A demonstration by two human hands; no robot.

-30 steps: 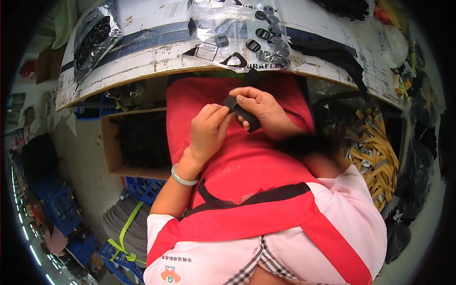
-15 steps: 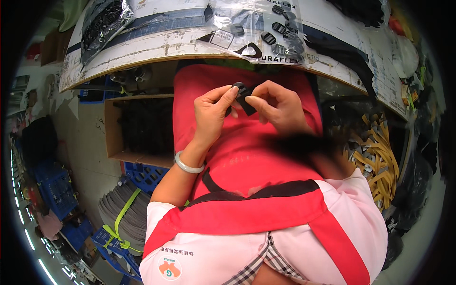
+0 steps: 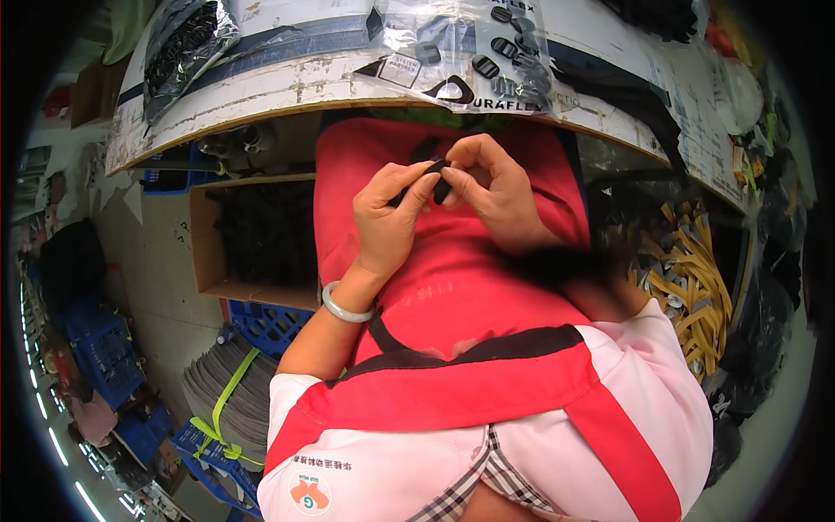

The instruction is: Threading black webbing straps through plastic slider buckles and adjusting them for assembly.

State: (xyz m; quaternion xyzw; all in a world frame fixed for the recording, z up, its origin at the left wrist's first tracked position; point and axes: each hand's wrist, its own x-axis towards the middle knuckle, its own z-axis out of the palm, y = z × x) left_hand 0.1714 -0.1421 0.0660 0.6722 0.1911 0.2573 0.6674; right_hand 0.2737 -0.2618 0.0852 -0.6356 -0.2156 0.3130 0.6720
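Over my lap, on a red apron [image 3: 452,278], my two hands meet at a small black strap buckle [image 3: 437,165]. My left hand [image 3: 384,217] pinches the buckle between thumb and fingers. A piece of black webbing [image 3: 442,189] hangs just under it, and my right hand [image 3: 503,198] grips this webbing close against the buckle. Fingers cover most of both parts, so whether the webbing passes through the slots cannot be seen. A clear plastic bag [image 3: 396,39] with several similar black buckles [image 3: 485,67] lies on the table ahead.
The worn white table edge [image 3: 287,122] curves in front of me. Another bag of black parts [image 3: 187,52] sits at its left, and black strap [image 3: 609,87] trails off its right. A cardboard box [image 3: 204,235] stands at left, yellow strips [image 3: 696,287] at right, a grey coil [image 3: 230,391] lower left.
My right hand has moved in toward the left, and the fingers of both hands now close together around the buckle. The buckle and webbing are more covered than before.
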